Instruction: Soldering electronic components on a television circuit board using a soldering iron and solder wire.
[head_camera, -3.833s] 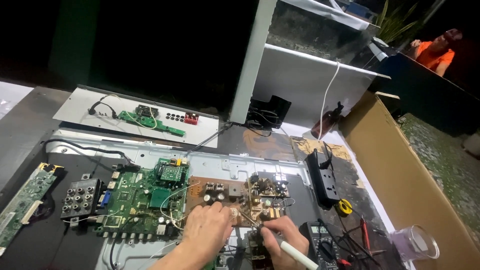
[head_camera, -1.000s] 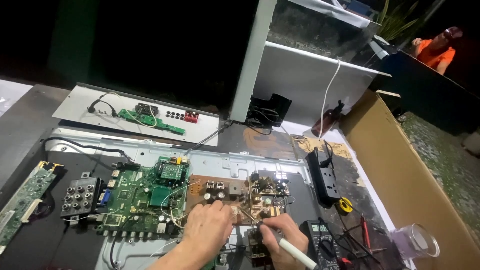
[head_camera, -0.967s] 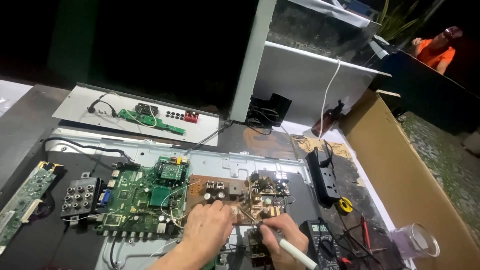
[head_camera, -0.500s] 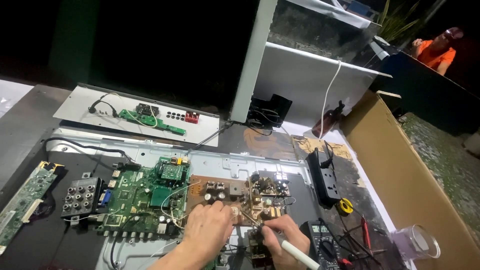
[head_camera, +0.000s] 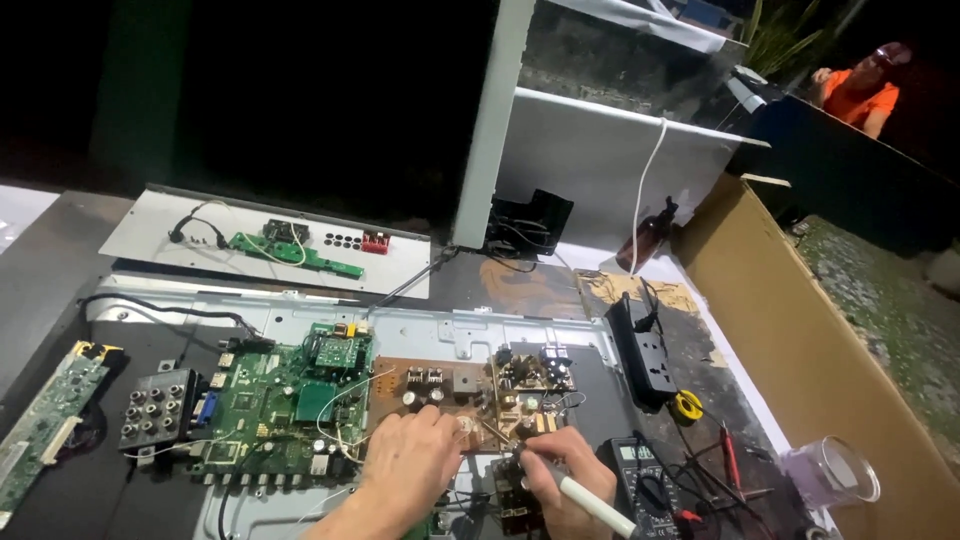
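Left hand (head_camera: 415, 465): rests palm-down on the brown circuit board (head_camera: 455, 400), fingers curled loosely together over its lower edge; whether the grip pinches anything cannot be told.

Right hand (head_camera: 560, 480): grip clamped on a white-handled soldering iron (head_camera: 590, 500), held like a pen, its tip angled up-left onto the brown circuit board near the left fingertips.

Brown circuit board: lies flat at the middle of a grey metal chassis panel (head_camera: 420, 325) on the table (head_camera: 50, 270), set with dark capacitors and a cluster of coils at its right end.

Green circuit board (head_camera: 285, 405): just left of the brown one, touching or nearly so, with white wires looping across it.

Black connector block (head_camera: 155, 410): left of the green board, round sockets facing up.

Narrow green board (head_camera: 50, 415): at the far left, lying slanted.

White panel (head_camera: 270, 240): behind the chassis, carrying a slim green strip and black wire.

Black power strip (head_camera: 645, 345): right of the chassis, a yellow roll (head_camera: 687, 405) near its lower end.

Multimeter (head_camera: 645, 490): just right of the right hand, red and black leads trailing beside it.

Clear plastic cup (head_camera: 830, 475): lower right, lying on its side.

Cardboard sheet (head_camera: 800, 330): upright along the right edge.

Person in orange (head_camera: 850, 90): far upper right, well apart.
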